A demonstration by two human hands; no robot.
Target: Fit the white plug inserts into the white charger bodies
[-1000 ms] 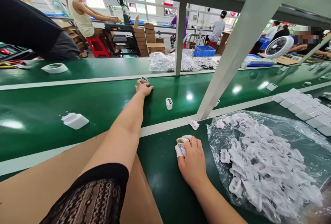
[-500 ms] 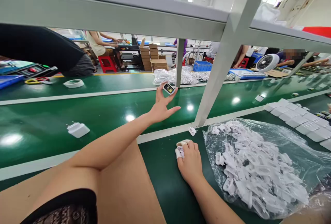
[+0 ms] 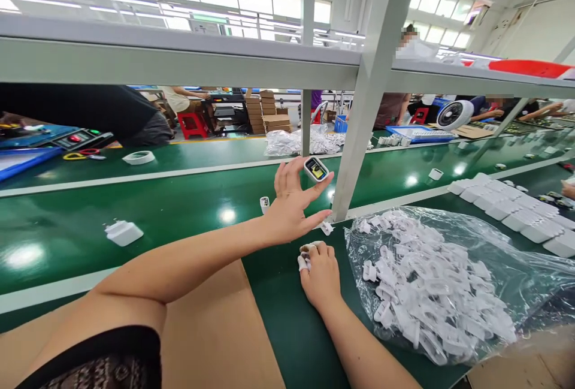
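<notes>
My left hand (image 3: 294, 200) is raised over the green conveyor belt. Its fingers and thumb pinch a small white charger housing (image 3: 317, 169), whose end shows electronic parts inside. Lower down, my right hand (image 3: 321, 275) rests on the green bench with its fingers curled. White covers are on some of its fingertips, and a small white plastic piece (image 3: 306, 259) shows partly between them. Just beyond that hand lies a loose white plastic part (image 3: 327, 228). To its right, a clear plastic bag (image 3: 530, 263) is spread out with many white plastic parts (image 3: 431, 281) in it.
A white plug charger (image 3: 124, 232) and another small housing (image 3: 265, 204) lie on the belt (image 3: 179, 215). A metal post (image 3: 366, 101) rises beyond my hands. Rows of white housings (image 3: 521, 209) stand at right. Cardboard (image 3: 215, 329) lies at near left. Other people work beyond.
My left hand has come back rightward with the housing, closer to my right hand. Belt items have shifted left, and a second housing now shows beside my left wrist. The view has tilted up.
</notes>
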